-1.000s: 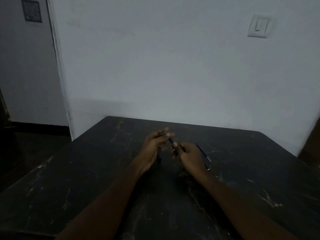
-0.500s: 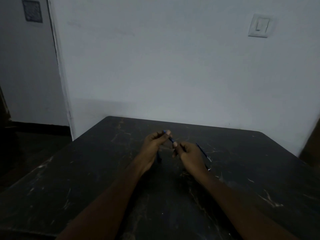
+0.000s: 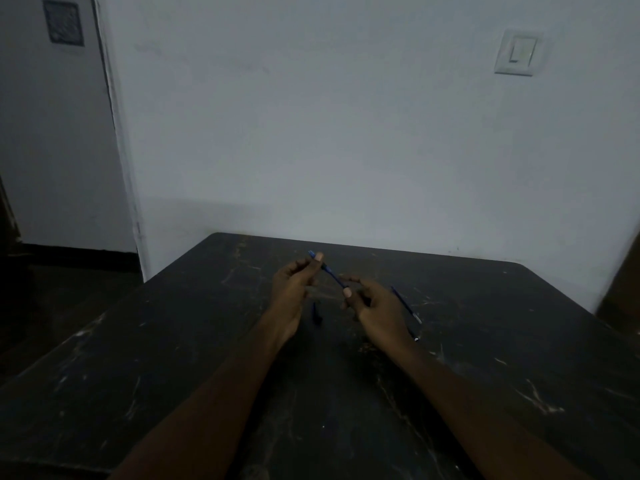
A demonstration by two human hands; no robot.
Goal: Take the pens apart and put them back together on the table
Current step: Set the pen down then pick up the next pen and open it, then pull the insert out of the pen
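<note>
A thin blue pen (image 3: 331, 274) is held slanted above the dark table (image 3: 173, 341). My left hand (image 3: 294, 289) pinches its far upper end between thumb and fingertips. My right hand (image 3: 375, 304) grips its near lower end. A second thin blue pen part (image 3: 406, 304) with a pale tip lies on the table just right of my right hand. A small dark pen piece (image 3: 316, 314) lies on the table between my wrists. The light is dim and details are hard to make out.
The scratched dark table stands against a pale wall. A light switch (image 3: 516, 53) is on the wall at upper right. A door (image 3: 52, 133) and dark floor lie to the left, and a brown object (image 3: 623, 289) is at the right edge.
Both hands have stayed in place on the pen, with only slight shifts of the fingers. The parts lying on the table have not moved.
</note>
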